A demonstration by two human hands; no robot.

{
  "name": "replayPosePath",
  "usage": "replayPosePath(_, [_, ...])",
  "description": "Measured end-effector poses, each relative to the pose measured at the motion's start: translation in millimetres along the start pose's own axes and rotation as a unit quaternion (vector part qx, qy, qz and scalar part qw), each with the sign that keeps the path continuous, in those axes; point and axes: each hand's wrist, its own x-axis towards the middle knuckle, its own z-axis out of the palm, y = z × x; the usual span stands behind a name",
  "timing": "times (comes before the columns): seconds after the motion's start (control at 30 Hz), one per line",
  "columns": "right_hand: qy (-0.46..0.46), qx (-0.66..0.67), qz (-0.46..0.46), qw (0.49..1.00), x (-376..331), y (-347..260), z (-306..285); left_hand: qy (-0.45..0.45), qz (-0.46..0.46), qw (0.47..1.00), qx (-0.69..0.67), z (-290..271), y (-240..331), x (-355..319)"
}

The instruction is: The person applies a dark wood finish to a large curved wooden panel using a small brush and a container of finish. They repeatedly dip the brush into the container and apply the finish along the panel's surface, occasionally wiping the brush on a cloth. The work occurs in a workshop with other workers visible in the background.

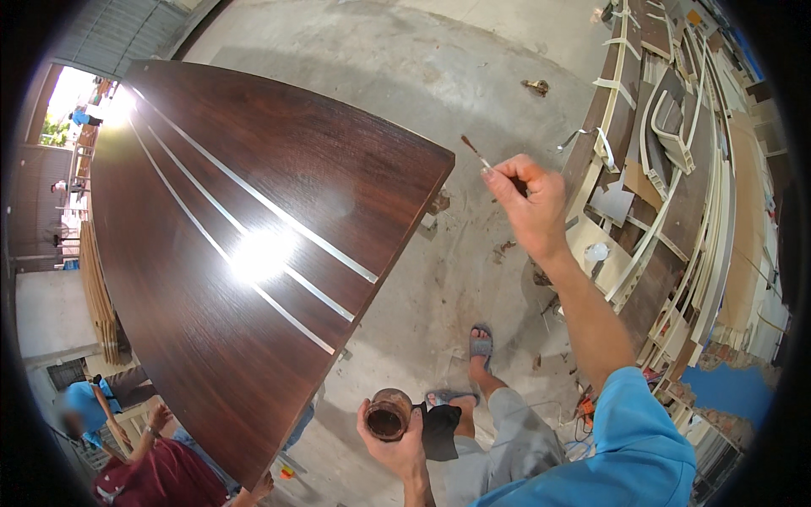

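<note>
My right hand (534, 203) pinches a small paintbrush (475, 152) with a thin handle. Its dark brown bristles point up and left, just off the corner of a dark wood-grain panel (355, 160). Three pale metallic strips run along this panel. Low in the middle, my left hand (399, 452) wraps round an open jar (389, 414) whose inside and rim are coated with brown. A black cloth (439, 433) hangs beside that hand; whether the fingers hold it I cannot tell. Neither the brush nor the jar touches the panel.
To the right lies a long pile of panels, trim strips and frame offcuts (667, 203). Below the panel at lower left is a person in a dark red shirt (173, 473), and another in blue (80, 401) is behind. Scraps (536, 86) lie on the concrete floor (405, 51).
</note>
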Motion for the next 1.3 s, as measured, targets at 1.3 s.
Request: replayPosePath(1.3, [-0.217, 0.077, -0.077, 0.97, -144, -51, 90, 0.042, 0.001, 0.998, -0.035, -50, -30, -10])
